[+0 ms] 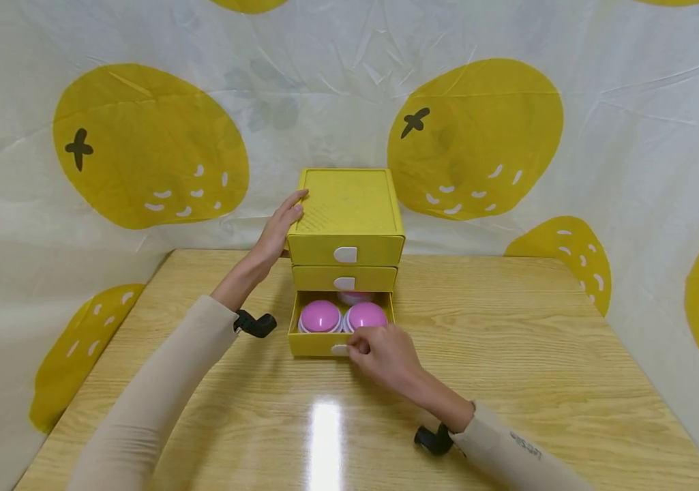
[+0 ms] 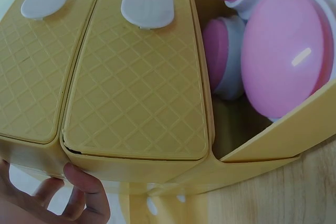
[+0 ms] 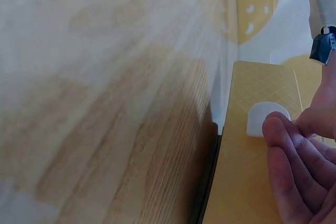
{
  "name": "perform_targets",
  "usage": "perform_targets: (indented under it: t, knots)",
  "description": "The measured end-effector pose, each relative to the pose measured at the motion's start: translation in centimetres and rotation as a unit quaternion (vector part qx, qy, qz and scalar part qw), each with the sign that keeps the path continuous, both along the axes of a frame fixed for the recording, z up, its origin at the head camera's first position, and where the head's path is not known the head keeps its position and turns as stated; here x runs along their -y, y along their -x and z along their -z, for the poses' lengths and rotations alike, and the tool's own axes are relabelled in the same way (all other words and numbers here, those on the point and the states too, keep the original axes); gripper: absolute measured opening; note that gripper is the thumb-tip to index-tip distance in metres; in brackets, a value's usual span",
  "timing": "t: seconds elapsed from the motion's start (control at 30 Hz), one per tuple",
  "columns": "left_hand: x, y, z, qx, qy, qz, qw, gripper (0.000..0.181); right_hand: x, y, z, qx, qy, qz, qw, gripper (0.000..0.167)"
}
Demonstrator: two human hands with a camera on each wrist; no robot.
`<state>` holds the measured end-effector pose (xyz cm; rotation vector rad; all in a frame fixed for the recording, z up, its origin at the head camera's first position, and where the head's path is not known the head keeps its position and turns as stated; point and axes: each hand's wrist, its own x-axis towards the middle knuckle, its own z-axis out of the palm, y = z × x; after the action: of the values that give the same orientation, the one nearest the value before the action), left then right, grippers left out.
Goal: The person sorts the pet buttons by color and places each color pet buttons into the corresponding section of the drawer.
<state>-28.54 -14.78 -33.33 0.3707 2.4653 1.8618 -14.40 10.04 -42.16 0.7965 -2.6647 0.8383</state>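
A yellow three-drawer box [image 1: 349, 201] stands on the table in the head view. Its bottom drawer [image 1: 309, 346] is pulled out, showing three round white pieces with domed pink tops [image 1: 321, 316]; the rear one is partly hidden. My left hand [image 1: 273, 232] rests against the box's left side near the top, fingers extended. In the left wrist view, the left hand's fingers [image 2: 86, 182] touch the side wall. With thumb and fingertips, my right hand [image 1: 389, 356] pinches the white drawer handle [image 1: 339, 350]. The right wrist view also shows that handle [image 3: 260, 118] at the fingertips.
The upper two drawers, with white handles [image 1: 346, 254], are closed. A wooden table [image 1: 509, 327] extends around the box. Behind hangs a pale cloth [image 1: 324, 102] printed with yellow fruit shapes. Black wrist mounts [image 1: 434, 440] stick out at both sleeve cuffs.
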Motion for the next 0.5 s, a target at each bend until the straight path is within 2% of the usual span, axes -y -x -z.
perform_targets:
  t: [0.5]
  knots:
    - [-0.1, -0.1, 0.1, 0.002, 0.003, -0.007, 1.0, 0.059, 0.4, 2.4, -0.2, 0.017, -0.001, 0.011, 0.9998, 0.005]
